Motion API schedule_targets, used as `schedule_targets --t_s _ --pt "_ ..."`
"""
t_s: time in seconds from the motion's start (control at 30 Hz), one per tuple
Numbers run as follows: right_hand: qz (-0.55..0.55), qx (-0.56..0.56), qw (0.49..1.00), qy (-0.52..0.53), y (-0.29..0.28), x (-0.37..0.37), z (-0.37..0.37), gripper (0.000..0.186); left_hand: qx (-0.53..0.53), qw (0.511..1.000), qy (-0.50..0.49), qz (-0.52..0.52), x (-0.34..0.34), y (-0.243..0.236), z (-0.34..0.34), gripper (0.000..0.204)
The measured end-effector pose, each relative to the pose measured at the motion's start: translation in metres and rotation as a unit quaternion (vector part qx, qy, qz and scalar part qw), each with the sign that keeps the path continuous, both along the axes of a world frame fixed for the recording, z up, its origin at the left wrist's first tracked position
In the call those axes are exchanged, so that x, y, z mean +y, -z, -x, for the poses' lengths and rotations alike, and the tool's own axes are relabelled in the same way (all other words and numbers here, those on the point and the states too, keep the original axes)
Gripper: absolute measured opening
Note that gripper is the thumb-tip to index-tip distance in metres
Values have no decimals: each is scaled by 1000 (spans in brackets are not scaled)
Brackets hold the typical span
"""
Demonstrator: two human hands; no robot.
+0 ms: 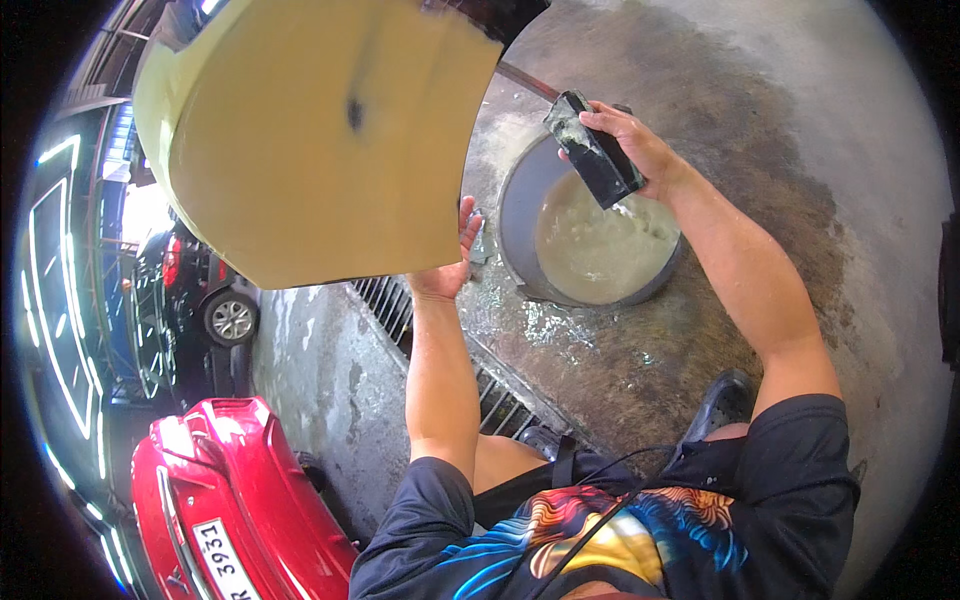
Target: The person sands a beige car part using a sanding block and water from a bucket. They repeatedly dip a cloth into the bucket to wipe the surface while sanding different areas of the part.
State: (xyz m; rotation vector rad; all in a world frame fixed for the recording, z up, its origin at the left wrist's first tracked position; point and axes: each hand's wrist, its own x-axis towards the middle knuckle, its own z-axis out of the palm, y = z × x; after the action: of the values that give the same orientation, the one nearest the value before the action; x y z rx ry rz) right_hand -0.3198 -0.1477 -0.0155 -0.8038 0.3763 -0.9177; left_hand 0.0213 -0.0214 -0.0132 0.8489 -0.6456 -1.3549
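Observation:
My right hand (632, 142) grips a black sanding block (596, 160) smeared with pale wet residue, and holds it tilted over a round grey tub (515, 195). Cloudy greenish water (600, 250) stands in the tub, its surface rippled below the block. A large yellowish-beige car body panel (300, 150) with a dark spot fills the upper left. At the panel's lower right edge is my left hand (455, 250), reaching partly beneath it. Its visible fingers stretch up beside the edge, apart; the panel hides the rest of the hand.
Behind the panel a brown bar (527, 80) runs toward the tub. A metal floor grate (495, 400) crosses the wet concrete floor (320, 370) by my feet. To the left stand a red car part (260, 480) with a number plate and a dark car (185, 300).

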Motion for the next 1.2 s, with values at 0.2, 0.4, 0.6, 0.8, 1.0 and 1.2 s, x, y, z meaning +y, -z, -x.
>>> schedule_targets --t_s 0.2,0.4,0.6,0.8,1.0,1.2 --pt "-51 -75 995 -27 3 -13 -19 28 -117 975 -109 -157 19 2 -16 56" --pt "0 -146 989 -9 -8 -30 -12 36 -133 983 -20 -125 19 -18 -37 62" --pt "26 -153 988 8 -11 -24 -2 43 -224 973 59 -10 -18 -62 -24 65" --pt "78 23 982 169 -28 15 -17 40 -353 934 29 40 -67 -102 37 65" --pt "424 317 831 171 -21 29 -17 43 -217 943 204 148 -136 -97 37 64" --pt "471 697 540 -14 38 21 -26 42 -203 925 254 197 -141 -85 56 65"
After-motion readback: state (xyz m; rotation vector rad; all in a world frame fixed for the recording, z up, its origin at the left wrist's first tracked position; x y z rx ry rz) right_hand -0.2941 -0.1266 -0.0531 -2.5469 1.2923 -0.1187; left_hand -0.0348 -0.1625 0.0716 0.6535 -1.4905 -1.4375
